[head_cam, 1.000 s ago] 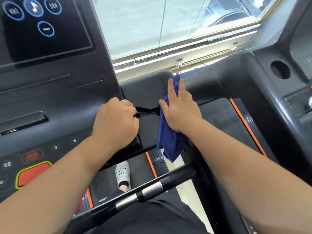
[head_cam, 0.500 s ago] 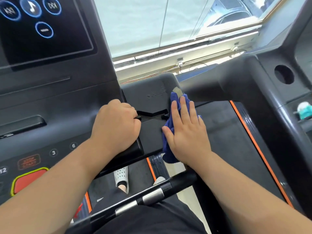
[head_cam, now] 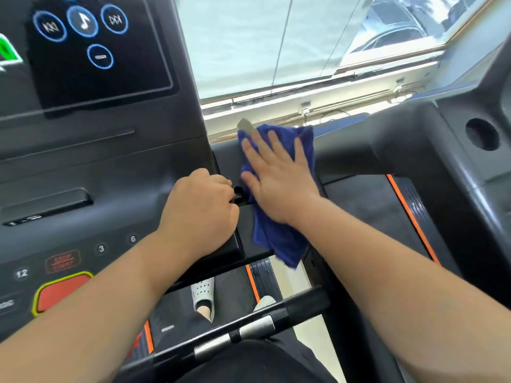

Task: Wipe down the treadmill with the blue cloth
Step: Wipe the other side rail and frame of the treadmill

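Observation:
The blue cloth (head_cam: 279,239) lies spread over the dark side arm of the treadmill (head_cam: 110,172), just right of the console. My right hand (head_cam: 276,175) presses flat on the cloth with fingers spread, and the cloth's lower end hangs off the arm's edge. My left hand (head_cam: 201,208) is closed in a fist around the console's right corner grip, close beside the right hand. The console shows a dark screen with blue round icons (head_cam: 83,20) and a red stop button (head_cam: 62,293).
A second treadmill (head_cam: 431,167) stands to the right, with an orange-edged belt (head_cam: 409,217) and a cup hole (head_cam: 482,134). A black handlebar with silver sensors (head_cam: 243,331) crosses below my arms. My feet in pale clogs (head_cam: 203,294) stand below. A window sill (head_cam: 304,98) runs ahead.
My right hand slid the cloth back up and forward along the arm, spreading it wider under a flat palm. The left hand kept its grip on the console corner.

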